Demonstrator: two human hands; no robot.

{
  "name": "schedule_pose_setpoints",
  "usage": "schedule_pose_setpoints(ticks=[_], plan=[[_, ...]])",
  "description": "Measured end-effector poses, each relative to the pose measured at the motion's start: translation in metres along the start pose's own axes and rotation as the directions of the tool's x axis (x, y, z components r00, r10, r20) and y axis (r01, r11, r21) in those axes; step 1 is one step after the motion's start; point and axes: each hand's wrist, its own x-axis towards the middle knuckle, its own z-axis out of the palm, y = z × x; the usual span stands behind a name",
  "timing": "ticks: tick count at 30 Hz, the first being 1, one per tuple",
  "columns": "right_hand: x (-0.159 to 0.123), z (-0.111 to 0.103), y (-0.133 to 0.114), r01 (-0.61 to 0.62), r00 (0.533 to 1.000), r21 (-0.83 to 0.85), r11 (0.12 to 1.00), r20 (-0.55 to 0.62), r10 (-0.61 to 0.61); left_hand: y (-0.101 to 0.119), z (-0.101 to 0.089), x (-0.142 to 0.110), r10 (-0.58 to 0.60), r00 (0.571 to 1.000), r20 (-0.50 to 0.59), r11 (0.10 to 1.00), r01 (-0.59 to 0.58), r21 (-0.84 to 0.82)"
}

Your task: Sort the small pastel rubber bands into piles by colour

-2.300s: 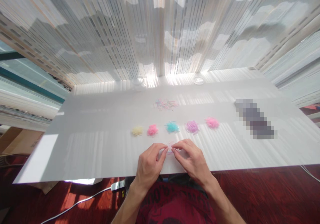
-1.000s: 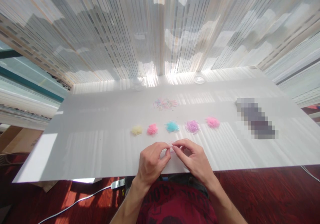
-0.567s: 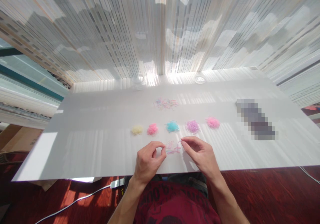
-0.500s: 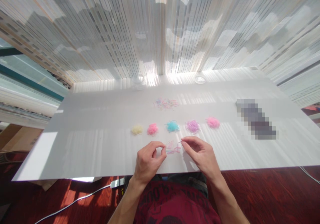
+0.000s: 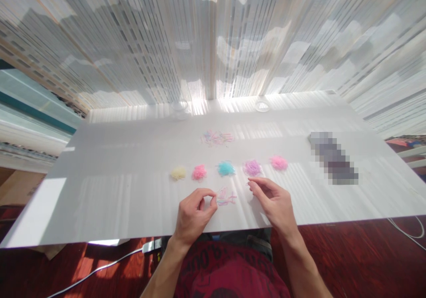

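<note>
A small mixed pile of thin pastel strips (image 5: 226, 197) lies near the front of the white table. My left hand (image 5: 196, 213) is at its left edge, thumb and forefinger pinched together; whether a strip is between them I cannot make out. My right hand (image 5: 274, 200) is apart from the pile on its right, pinching a tiny thin strip (image 5: 248, 183) just below the purple pile (image 5: 253, 168). In the same row lie a yellow pile (image 5: 178, 173), a coral-pink pile (image 5: 199, 172), a turquoise pile (image 5: 226, 168) and a light pink pile (image 5: 278, 162).
Behind the row spreads a larger mixed pile of strips (image 5: 217, 138). Two clear round containers or lids, one left (image 5: 180, 107) and one right (image 5: 262, 106), stand by the curtain (image 5: 213, 45). A blurred-out dark object (image 5: 334, 158) rests at the right of the table (image 5: 116, 156).
My right hand has moved right and slightly up, away from the small mixed pile toward the purple one, with the strip in its pinch. My left hand stays by the mixed pile. The view has shifted slightly.
</note>
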Motion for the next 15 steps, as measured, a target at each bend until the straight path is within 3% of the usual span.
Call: schedule_pose_setpoints(ticks=[6, 15], plan=[[0.004, -0.005, -0.002, 0.069, 0.995, -0.002, 0.998, -0.066, -0.069, 0.001, -0.001, 0.001, 0.003, 1.0, 0.004, 1.0, -0.003, -0.001], [0.016, -0.021, 0.012, 0.047, 0.976, 0.009, 0.999, -0.215, -0.044, 0.0, -0.001, -0.001, -0.001, 1.0, 0.004, 1.0, 0.001, -0.012]])
